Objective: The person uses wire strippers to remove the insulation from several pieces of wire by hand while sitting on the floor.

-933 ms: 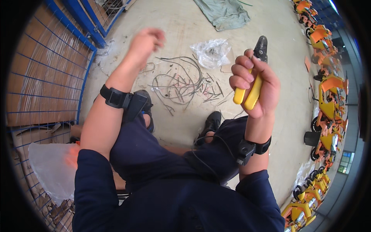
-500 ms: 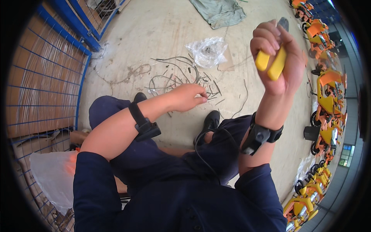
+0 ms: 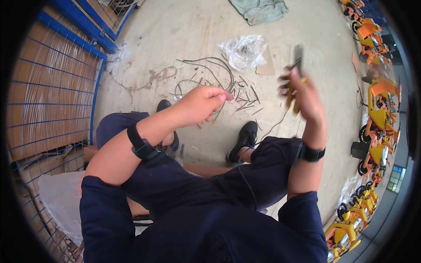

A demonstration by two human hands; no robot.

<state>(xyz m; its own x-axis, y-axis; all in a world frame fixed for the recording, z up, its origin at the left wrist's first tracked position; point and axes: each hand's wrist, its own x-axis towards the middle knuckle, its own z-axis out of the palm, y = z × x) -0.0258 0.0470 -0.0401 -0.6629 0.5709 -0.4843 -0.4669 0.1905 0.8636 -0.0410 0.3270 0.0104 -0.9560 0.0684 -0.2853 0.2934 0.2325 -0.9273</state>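
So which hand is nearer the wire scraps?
Left: the left hand hangs over the wire scraps; the right hand, holding yellow-handled pliers, is off to their right.

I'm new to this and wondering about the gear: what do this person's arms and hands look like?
The left hand and right hand are bare. The navy left sleeve and right sleeve are short. A black left band carries a small dark box; there's also a black right band.
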